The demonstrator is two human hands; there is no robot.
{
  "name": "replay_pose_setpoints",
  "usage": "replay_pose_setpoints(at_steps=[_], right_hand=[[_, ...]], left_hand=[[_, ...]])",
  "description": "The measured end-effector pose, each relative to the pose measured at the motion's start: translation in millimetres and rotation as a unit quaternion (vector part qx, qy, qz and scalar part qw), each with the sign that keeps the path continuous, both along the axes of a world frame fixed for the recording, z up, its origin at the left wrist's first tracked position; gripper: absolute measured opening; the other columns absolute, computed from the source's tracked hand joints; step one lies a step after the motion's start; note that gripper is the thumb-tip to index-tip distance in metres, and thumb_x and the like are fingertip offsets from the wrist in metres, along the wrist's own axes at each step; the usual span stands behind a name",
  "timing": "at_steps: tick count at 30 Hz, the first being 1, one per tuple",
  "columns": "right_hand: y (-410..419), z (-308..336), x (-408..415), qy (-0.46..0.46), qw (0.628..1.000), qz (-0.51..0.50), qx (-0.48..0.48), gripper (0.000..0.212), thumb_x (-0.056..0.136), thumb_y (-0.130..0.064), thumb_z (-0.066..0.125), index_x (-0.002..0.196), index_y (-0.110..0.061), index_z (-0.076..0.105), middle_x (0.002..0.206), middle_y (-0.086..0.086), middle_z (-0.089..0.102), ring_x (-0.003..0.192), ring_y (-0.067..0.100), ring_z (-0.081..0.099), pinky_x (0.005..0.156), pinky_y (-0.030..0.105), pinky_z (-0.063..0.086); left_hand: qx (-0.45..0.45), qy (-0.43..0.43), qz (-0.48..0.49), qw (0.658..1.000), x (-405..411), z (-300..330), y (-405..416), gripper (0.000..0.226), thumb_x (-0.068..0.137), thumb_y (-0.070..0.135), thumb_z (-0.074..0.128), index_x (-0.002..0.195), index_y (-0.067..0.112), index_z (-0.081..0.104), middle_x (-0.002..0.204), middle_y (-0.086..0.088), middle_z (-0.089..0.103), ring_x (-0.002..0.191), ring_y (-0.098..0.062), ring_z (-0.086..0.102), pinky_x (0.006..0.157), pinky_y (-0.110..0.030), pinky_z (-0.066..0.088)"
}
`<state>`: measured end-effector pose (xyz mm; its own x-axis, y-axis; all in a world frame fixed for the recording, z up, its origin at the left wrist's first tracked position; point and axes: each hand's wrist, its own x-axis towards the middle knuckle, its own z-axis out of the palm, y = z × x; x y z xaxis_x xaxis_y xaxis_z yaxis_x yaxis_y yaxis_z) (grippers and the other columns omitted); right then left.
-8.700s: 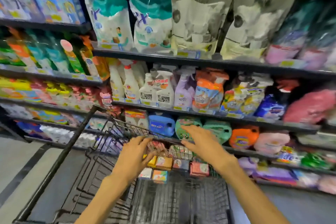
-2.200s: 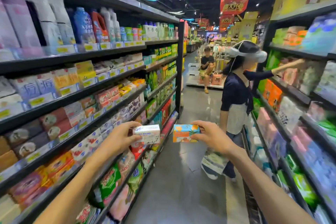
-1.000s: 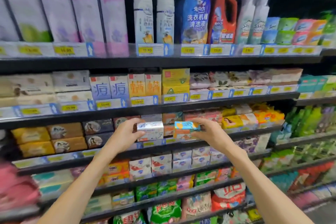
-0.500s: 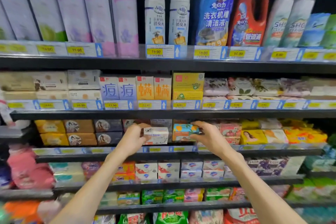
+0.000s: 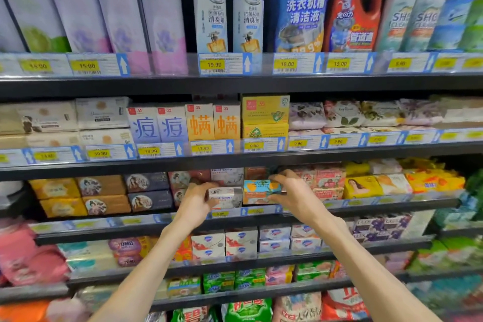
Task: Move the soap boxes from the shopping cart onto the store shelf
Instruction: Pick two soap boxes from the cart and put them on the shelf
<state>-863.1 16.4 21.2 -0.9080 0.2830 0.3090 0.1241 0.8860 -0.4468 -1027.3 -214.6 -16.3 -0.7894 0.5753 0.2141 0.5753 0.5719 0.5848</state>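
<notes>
The left hand [image 5: 194, 202] is pinching the white goat soap box [image 5: 226, 197], the right hand [image 5: 294, 195] the orange soap box [image 5: 261, 188]; both grips should be pushing them squarely onto the shelf [image 5: 366, 205] before loosening.

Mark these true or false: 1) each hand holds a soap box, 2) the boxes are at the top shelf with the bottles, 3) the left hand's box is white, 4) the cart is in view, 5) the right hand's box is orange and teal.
1) True: the left hand grips the white box, the right hand grips the orange box.
2) False: they are at the third shelf down, among soaps.
3) True.
4) False: no cart shows.
5) True.
</notes>
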Motion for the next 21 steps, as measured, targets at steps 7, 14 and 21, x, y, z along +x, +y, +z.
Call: replay_pose_setpoints(at_steps=[7, 14, 21], right_hand=[[-9.9, -7.3, -5.7, 0.011, 0.998, -0.008, 0.06, 0.053, 0.086, -0.024, 0.076, 0.135, -0.02, 0.057, 0.127, 0.001, 0.055, 0.111, 0.023, 0.06, 0.093, 0.034, 0.054], [-21.2, -3.8, -7.0, 0.004, 0.989, -0.031, 0.147, 0.048, 0.088, -0.023, 0.072, 0.134, -0.018, 0.057, 0.13, 0.001, 0.059, 0.119, 0.025, 0.055, 0.089, 0.04, 0.055], [-15.4, -5.9, -8.9, 0.012, 0.942, -0.076, 0.328, 0.05, 0.069, -0.039, 0.087, 0.113, -0.021, 0.073, 0.096, -0.001, 0.076, 0.094, 0.027, 0.055, 0.073, 0.04, 0.051]], left_hand=[[0.012, 0.027, 0.013, 0.999, -2.5, -12.3, -1.4, 0.037, 0.088, 0.021, 0.074, 0.123, 0.032, 0.065, 0.107, 0.001, 0.05, 0.099, -0.023, 0.063, 0.096, -0.039, 0.052], [0.032, 0.094, 0.051, 0.994, 3.4, -17.9, 2.3, 0.037, 0.085, 0.022, 0.077, 0.12, 0.029, 0.067, 0.111, -0.001, 0.052, 0.088, -0.025, 0.066, 0.088, -0.042, 0.057], [0.026, 0.115, 0.053, 0.992, 2.3, -18.9, 2.5, 0.036, 0.086, 0.023, 0.076, 0.119, 0.031, 0.066, 0.109, 0.003, 0.051, 0.084, -0.02, 0.065, 0.086, -0.039, 0.058]])
